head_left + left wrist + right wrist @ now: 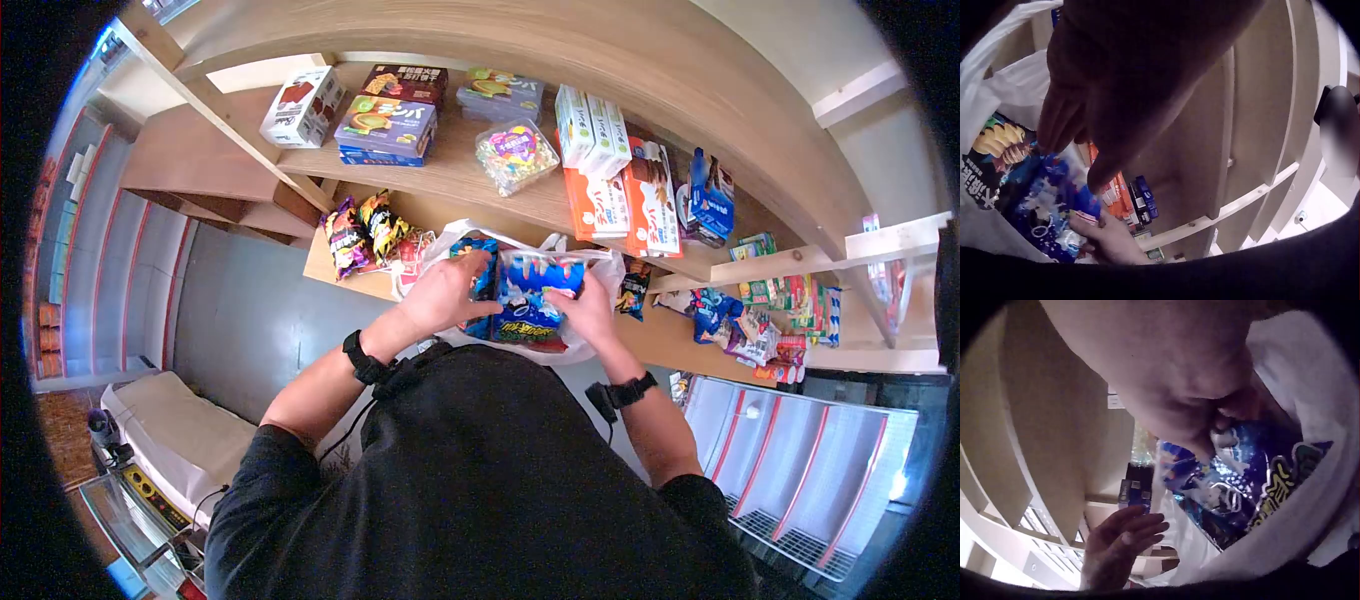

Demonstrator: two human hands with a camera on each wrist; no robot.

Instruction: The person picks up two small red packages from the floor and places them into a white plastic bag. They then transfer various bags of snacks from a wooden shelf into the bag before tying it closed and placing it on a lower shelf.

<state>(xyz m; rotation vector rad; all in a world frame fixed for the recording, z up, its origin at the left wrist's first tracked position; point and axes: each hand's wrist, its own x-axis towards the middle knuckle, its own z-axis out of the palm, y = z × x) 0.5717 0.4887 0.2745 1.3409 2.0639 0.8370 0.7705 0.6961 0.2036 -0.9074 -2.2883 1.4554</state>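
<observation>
A blue snack bag [528, 300] with yellow lettering stands in the mouth of a white plastic carrier bag [608, 270]. My right hand [590, 312] grips its right side, thumb over the front. My left hand [436, 298] is at the left side of the carrier bag, close over a darker snack bag [476, 246]. In the right wrist view the left hand's fingers [1138, 528] are spread and fairly straight. The darker bag [1004, 147] shows a picture of yellow chips in the left wrist view. Lower parts of both snack bags are hidden by the carrier bag.
Boxed snacks [385, 125] and a clear tub of sweets [516, 156] line the wooden shelf above. Purple and yellow chip bags [345, 238] lie left of the carrier bag. More packets [715, 315] fill the lower shelf on the right. A white wire rack [790, 450] stands lower right.
</observation>
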